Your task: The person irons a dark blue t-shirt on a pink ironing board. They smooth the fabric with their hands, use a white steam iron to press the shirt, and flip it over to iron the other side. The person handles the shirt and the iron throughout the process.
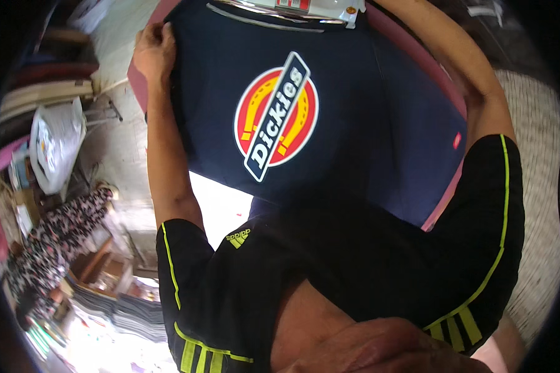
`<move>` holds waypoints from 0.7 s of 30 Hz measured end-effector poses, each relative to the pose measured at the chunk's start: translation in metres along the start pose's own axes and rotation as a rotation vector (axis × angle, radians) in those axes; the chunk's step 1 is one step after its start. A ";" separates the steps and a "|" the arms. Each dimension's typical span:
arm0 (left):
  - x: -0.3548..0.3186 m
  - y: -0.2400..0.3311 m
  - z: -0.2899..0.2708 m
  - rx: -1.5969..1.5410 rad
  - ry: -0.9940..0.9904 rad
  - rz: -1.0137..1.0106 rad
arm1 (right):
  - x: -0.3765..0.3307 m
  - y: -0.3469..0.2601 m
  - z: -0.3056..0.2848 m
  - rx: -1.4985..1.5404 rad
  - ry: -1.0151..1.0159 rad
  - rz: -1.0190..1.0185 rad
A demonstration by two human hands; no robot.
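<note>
A dark navy garment (354,112) lies spread flat in front of me, with a red, yellow and white round emblem (277,118) crossed by a slanted lettered bar. Beneath it, a maroon padded surface (142,93) shows along both sides. My left hand (155,51) is at the garment's far left edge, its fingers curled closed on the cloth. At the top rests what looks like a white clothes iron (330,11) with a curved chrome edge, partly cut off by the frame. My right forearm (438,31) reaches toward it from the right, but the hand is beyond the upper edge.
Left of me stand a white plastic bag (57,146), a flower-patterned cloth (62,242) and stacks of folded dark fabric (134,317). A ribbed, pale surface (535,186) lies to the right. A small red tag (457,140) sits on the garment's right edge.
</note>
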State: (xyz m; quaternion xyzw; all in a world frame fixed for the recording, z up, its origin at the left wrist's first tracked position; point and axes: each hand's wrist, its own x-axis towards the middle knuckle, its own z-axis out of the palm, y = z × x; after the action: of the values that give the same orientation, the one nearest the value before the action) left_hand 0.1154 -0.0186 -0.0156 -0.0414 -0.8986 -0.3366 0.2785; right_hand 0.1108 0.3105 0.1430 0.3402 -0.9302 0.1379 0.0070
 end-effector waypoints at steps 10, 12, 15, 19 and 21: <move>0.004 0.128 -0.004 -0.029 -0.245 0.451 | -0.277 -0.060 -0.128 0.196 0.232 0.770; -0.037 0.220 0.010 -0.208 -0.389 0.682 | -0.330 -0.083 -0.148 0.315 0.314 0.894; -0.126 0.319 0.046 -0.407 -0.644 0.928 | -0.374 -0.124 -0.179 0.574 0.448 1.067; -0.253 0.414 0.050 -0.460 -0.832 1.109 | -0.428 -0.166 -0.199 0.439 0.651 1.233; -0.308 0.442 0.028 -0.507 -1.064 1.211 | -0.466 -0.181 -0.194 0.533 0.750 1.306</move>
State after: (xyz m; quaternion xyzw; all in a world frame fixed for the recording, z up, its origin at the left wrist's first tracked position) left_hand 0.4772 0.3743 0.0620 -0.7300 -0.6300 -0.2564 -0.0671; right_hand 0.5680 0.5225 0.3252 -0.3524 -0.8128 0.4369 0.1558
